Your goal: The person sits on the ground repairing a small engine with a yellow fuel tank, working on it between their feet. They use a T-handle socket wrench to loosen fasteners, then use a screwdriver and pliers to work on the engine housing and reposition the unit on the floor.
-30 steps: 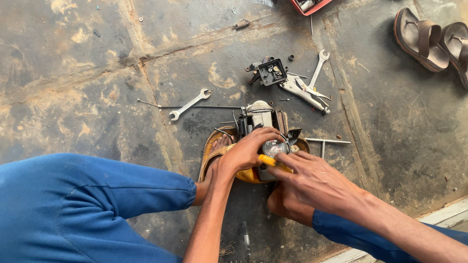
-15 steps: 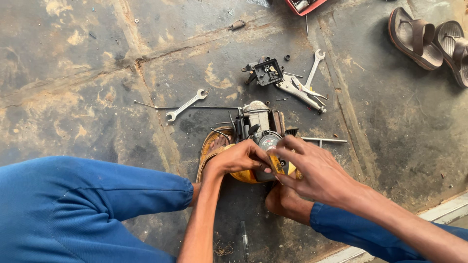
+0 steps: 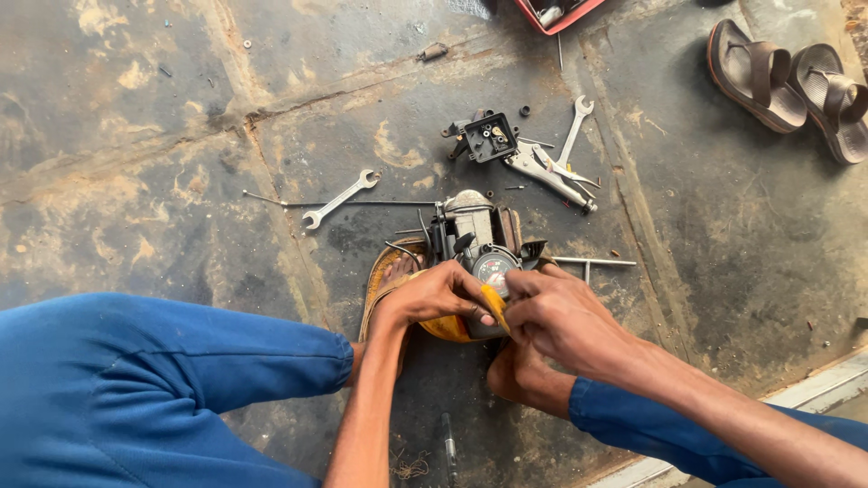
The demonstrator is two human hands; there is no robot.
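A small metal engine part [image 3: 475, 233] with a round opening sits on the stained floor between my feet. My left hand [image 3: 437, 294] and my right hand [image 3: 553, 316] meet just below that opening, both pinching a yellow cloth [image 3: 457, 325] pressed against the part. My bare foot [image 3: 520, 375] shows under my right wrist. A second foot rests in a sandal [image 3: 384, 276] to the left of the part.
A spanner [image 3: 339, 199] and a thin rod [image 3: 362, 203] lie left of the part. A black housing [image 3: 490, 137], pliers [image 3: 551, 172] and another spanner [image 3: 574, 126] lie beyond it. Brown sandals [image 3: 787, 86] sit top right, a red tray [image 3: 556, 14] at the top edge.
Both hands have slid down off the top of the part, so its round opening now shows. The fingers have closed together over the yellow cloth.
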